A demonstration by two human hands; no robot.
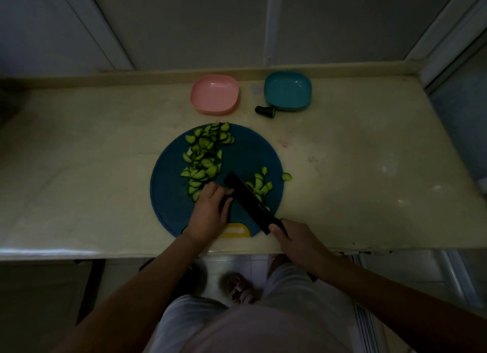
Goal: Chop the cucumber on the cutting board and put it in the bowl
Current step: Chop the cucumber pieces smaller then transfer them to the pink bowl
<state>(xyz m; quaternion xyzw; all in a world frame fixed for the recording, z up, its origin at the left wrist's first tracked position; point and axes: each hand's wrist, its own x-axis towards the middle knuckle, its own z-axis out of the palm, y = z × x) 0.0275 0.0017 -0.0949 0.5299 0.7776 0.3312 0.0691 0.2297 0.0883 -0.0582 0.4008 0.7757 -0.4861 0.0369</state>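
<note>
A round blue cutting board (247,152) lies on the counter, with a yellow handle patch at its near edge. Several half-moon cucumber slices (204,155) are piled on its left half, and a smaller heap (261,185) lies at the right. My left hand (209,213) holds down a dark piece of cucumber (227,201), fingers curled over it. My right hand (297,240) grips the handle of a black knife (250,201), whose blade lies across the board just right of my left fingers. A pink bowl (214,94) and a teal bowl (287,90) stand empty at the back.
A cut cucumber end (264,111) lies on the counter beside the teal bowl. One slice (286,176) sits just off the board's right edge. The pale counter (369,155) ends at a wall behind and at a near edge above my legs.
</note>
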